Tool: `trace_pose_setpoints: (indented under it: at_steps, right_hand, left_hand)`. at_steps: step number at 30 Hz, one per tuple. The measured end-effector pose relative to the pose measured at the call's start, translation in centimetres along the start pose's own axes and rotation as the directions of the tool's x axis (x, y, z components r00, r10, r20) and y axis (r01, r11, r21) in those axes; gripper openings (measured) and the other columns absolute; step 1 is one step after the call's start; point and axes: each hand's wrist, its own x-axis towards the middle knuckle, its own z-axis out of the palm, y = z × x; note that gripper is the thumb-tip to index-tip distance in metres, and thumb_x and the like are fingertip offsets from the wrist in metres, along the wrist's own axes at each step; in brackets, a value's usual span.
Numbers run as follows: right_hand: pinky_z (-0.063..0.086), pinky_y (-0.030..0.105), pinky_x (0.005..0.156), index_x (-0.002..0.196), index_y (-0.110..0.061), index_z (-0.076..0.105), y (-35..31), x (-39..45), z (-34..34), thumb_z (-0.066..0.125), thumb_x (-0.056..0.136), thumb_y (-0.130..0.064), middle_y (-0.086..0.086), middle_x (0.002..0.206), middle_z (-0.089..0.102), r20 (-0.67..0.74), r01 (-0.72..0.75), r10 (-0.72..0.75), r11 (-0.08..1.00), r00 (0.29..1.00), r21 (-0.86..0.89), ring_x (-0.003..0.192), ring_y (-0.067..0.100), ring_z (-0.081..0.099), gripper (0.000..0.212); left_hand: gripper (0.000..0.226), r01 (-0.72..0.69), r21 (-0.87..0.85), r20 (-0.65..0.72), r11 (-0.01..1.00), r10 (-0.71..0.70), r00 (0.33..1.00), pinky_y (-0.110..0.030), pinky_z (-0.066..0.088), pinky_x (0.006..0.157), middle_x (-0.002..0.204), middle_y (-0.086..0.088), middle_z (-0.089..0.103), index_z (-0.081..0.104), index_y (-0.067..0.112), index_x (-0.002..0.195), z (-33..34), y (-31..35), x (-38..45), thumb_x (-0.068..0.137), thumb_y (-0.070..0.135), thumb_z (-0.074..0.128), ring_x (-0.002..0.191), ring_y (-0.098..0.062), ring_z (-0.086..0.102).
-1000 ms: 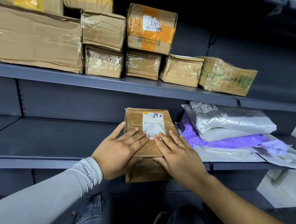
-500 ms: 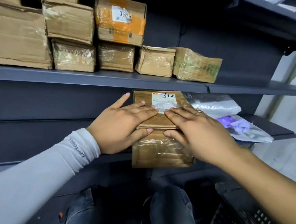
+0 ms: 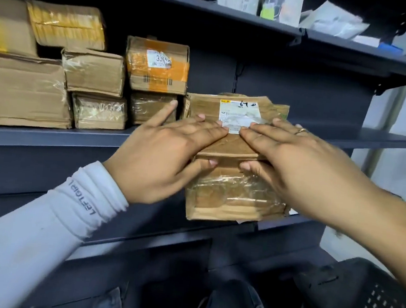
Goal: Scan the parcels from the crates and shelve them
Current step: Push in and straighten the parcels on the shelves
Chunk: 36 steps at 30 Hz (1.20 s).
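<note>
Both hands, left hand (image 3: pixel 156 159) and right hand (image 3: pixel 292 167), hold the brown parcel (image 3: pixel 232 194) with flat fingers on top and thumbs underneath, and the shelf (image 3: pixel 50 136) lies just ahead.

Both hands have raised the brown parcel (image 3: pixel 236 154) from the lower shelf toward the box-lined shelf (image 3: pixel 50 136).

The left hand (image 3: pixel 162 157) is emerging from a pale grey-white sleeve (image 3: pixel 49 223) bearing dark lettering just behind the wrist, seemingly mirrored. The right hand (image 3: pixel 293 160) is wearing a thin ring (image 3: pixel 300 131); its forearm is showing bare.
</note>
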Motion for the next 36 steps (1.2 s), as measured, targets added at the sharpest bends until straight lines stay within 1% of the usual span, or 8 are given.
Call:
trace_pose_setpoints:
  at_steps: [4,7,13,17,25,30,33,36]
  right_hand:
    - [0.02,0.043,0.126,0.162,-0.03,0.031,2.4,2.9,0.0,0.034,0.099,-0.059,-0.005,0.168,0.032,-0.157,-0.007,0.009,1.0,0.988,0.008,0.157,0.025,0.024,0.069]
    - [0.02,0.046,0.126,0.162,-0.027,0.034,4.3,6.1,0.4,0.045,0.104,-0.051,-0.002,0.167,0.034,-0.226,0.008,-0.005,1.0,0.974,0.009,0.156,0.028,0.026,0.064]
    - [0.02,0.045,0.126,0.162,-0.027,0.033,6.9,11.6,1.1,0.043,0.104,-0.052,-0.001,0.167,0.035,-0.272,0.04,-0.029,0.999,0.962,0.032,0.156,0.029,0.027,0.064]
    - [0.019,0.043,0.126,0.163,-0.029,0.031,7.8,14.1,1.0,0.041,0.105,-0.054,-0.003,0.168,0.033,-0.288,0.053,-0.044,0.998,0.957,0.024,0.156,0.026,0.025,0.064]
    - [0.027,0.043,0.124,0.162,-0.029,0.032,9.4,17.7,1.8,0.04,0.105,-0.056,-0.005,0.166,0.035,-0.291,0.056,-0.046,0.998,0.956,0.025,0.154,0.026,0.029,0.063]
    - [0.028,0.039,0.122,0.161,-0.029,0.032,10.6,20.5,1.4,0.04,0.106,-0.056,-0.004,0.166,0.036,-0.275,0.093,-0.089,0.996,0.957,0.004,0.154,0.024,0.028,0.062]
    - [0.03,0.037,0.119,0.159,-0.026,0.037,11.3,21.9,1.5,0.044,0.106,-0.054,-0.002,0.162,0.041,-0.3,0.124,-0.123,0.992,0.946,-0.014,0.15,0.022,0.033,0.06]
    - [0.028,0.044,0.122,0.153,-0.025,0.048,11.6,23.4,2.9,0.048,0.103,-0.055,0.003,0.16,0.044,-0.4,0.133,-0.157,0.987,0.903,-0.086,0.151,0.027,0.033,0.058]
  left_hand:
    - [0.064,0.009,0.098,-0.06,0.995,-0.003,0.998,-0.053,0.009,0.129,0.162,0.005,0.043,0.034,0.026,0.161,-0.8,-1.8,3.6,0.104,0.053,0.035,0.154,-0.019,0.032]
    - [0.062,0.024,0.167,-0.09,0.986,-0.009,0.996,-0.057,0.013,0.127,0.159,0.004,0.047,0.037,0.025,0.159,-0.7,-3.4,6.4,0.102,0.05,0.038,0.152,-0.021,0.037]
    - [0.063,0.047,0.234,-0.084,0.971,-0.028,0.996,-0.06,0.017,0.125,0.156,0.002,0.051,0.041,0.025,0.157,-0.4,-6.1,10.7,0.101,0.051,0.034,0.149,-0.024,0.042]
    - [0.063,0.062,0.259,-0.088,0.964,-0.04,0.995,-0.058,0.014,0.125,0.157,0.004,0.05,0.04,0.026,0.157,-0.2,-7.8,12.3,0.101,0.054,0.03,0.149,-0.024,0.041]
    - [0.063,0.076,0.233,-0.068,0.97,-0.062,0.996,-0.056,0.013,0.126,0.158,0.007,0.048,0.04,0.029,0.157,1.0,-10.2,15.1,0.102,0.056,0.027,0.15,-0.02,0.039]
    - [0.062,0.13,0.197,-0.089,0.972,-0.115,0.989,-0.055,0.014,0.126,0.157,0.006,0.049,0.04,0.029,0.157,2.2,-11.5,16.8,0.102,0.055,0.026,0.149,-0.021,0.04]
    - [0.066,0.176,0.2,-0.132,0.964,-0.152,0.98,-0.054,0.015,0.125,0.157,0.005,0.049,0.037,0.03,0.158,3.2,-11.9,17.4,0.1,0.058,0.02,0.15,-0.024,0.039]
    - [0.064,0.228,0.2,-0.175,0.953,-0.194,0.965,-0.054,0.016,0.125,0.157,0.004,0.049,0.036,0.03,0.158,4.6,-12.2,17.6,0.102,0.056,0.018,0.149,-0.025,0.041]
